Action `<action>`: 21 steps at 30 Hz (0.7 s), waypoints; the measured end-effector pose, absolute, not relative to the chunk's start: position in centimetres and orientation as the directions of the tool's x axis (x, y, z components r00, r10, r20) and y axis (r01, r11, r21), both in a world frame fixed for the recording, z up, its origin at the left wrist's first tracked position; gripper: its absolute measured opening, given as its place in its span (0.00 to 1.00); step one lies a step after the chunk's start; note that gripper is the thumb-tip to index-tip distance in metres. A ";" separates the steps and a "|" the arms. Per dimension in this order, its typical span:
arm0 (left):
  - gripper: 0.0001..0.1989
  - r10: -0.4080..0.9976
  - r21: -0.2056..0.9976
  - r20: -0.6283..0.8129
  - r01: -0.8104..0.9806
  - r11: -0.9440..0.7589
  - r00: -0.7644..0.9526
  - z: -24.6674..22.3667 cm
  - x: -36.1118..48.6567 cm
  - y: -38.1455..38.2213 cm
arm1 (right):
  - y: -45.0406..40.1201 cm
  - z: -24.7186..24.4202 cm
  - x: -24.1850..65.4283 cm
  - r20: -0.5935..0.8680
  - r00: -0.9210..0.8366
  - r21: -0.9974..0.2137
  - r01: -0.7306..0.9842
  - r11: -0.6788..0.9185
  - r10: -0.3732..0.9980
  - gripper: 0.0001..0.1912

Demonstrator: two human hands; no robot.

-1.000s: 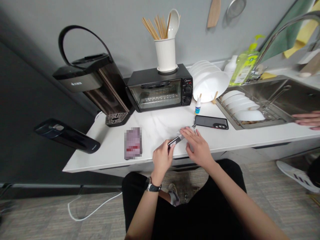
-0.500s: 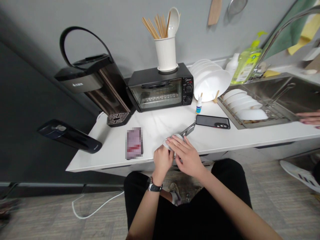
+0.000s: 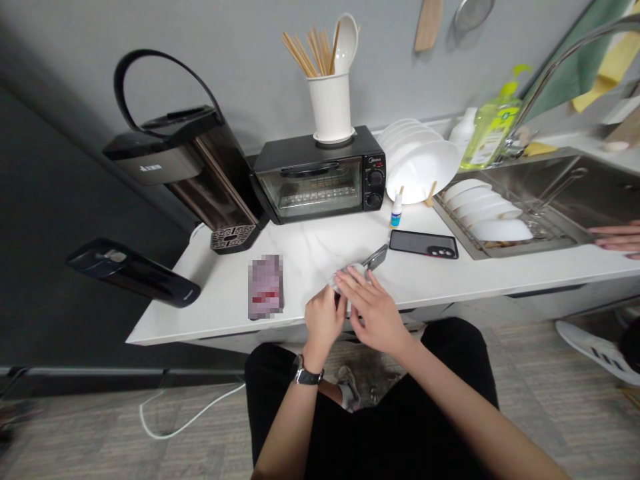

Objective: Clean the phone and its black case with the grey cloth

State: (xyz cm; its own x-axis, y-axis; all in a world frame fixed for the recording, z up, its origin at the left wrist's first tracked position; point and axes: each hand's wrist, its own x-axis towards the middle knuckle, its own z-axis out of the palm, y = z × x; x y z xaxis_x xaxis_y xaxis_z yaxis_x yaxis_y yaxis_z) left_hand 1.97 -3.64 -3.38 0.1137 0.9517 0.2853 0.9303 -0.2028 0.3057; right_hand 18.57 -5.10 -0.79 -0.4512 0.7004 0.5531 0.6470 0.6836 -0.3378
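My left hand (image 3: 324, 320) is closed round the near end of a dark phone-like device (image 3: 376, 257), over the front edge of the white counter (image 3: 310, 253). With fingers fairly straight, my right hand (image 3: 375, 310) presses a white cloth or tissue (image 3: 336, 283) onto the device and covers much of both. The device's far end sticks out to the upper right. Beyond it a black phone (image 3: 424, 245) lies flat, and a small white bottle with a blue label (image 3: 396, 212) stands behind that phone. A blurred-out purple rectangular item (image 3: 266, 287) lies left of my hands.
Behind stand a black dispenser (image 3: 200, 167), a toaster oven (image 3: 320, 180) with a utensil holder (image 3: 330, 107), and white plates (image 3: 423, 167). A dark flask-like object (image 3: 135, 273) is at left. Another person's hand (image 3: 617, 239) is by the sink (image 3: 480, 252) at right.
My right hand's fingers and the cloth have shifted slightly on the device, which is tilted a little differently. The whole view has moved slightly.
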 end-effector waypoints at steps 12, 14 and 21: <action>0.13 0.918 0.378 0.378 0.885 -0.271 0.120 -3.2 2.1 -3.8 | -0.2 -1.4 24.8 0.610 -0.211 -0.376 0.772 0.513 0.764 0.39; 0.13 0.918 0.376 0.380 0.888 -0.264 0.112 -3.2 2.2 -3.8 | -0.4 -1.3 24.3 0.619 -0.204 -0.358 0.786 0.504 0.758 0.40; 0.12 0.956 0.251 0.268 0.950 -0.186 0.117 -3.9 1.9 -3.6 | -5.3 -1.3 17.3 0.600 -0.448 -0.351 0.597 0.721 0.663 0.40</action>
